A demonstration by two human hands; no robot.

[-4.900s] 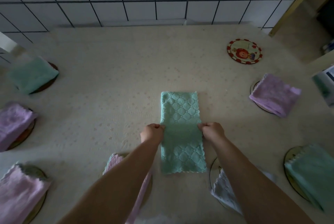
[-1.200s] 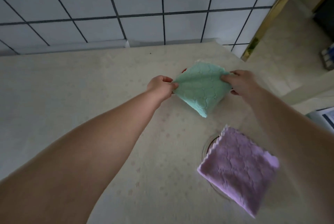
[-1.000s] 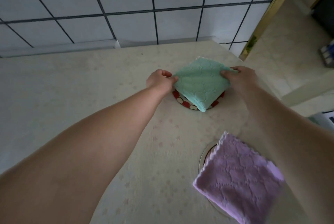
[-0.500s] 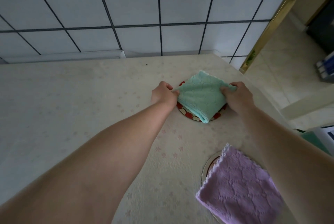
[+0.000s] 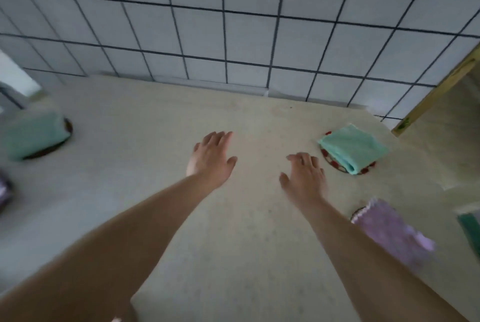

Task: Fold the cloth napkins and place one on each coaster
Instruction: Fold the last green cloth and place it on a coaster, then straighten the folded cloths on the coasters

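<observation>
Both hands, left (image 5: 211, 158) and right (image 5: 304, 179), hover empty with fingers spread over the beige tabletop (image 5: 233, 243); the folded mint-green cloth napkin (image 5: 353, 149) lies on the round red-rimmed coaster (image 5: 335, 163) (right side, near the tiled wall).

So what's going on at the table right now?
A person is setting folded napkins on coasters. Both hands, left and right, are open over the table and hold nothing. A folded green napkin lies on the red-rimmed coaster beside the right hand. A purple napkin covers the nearer coaster.
</observation>
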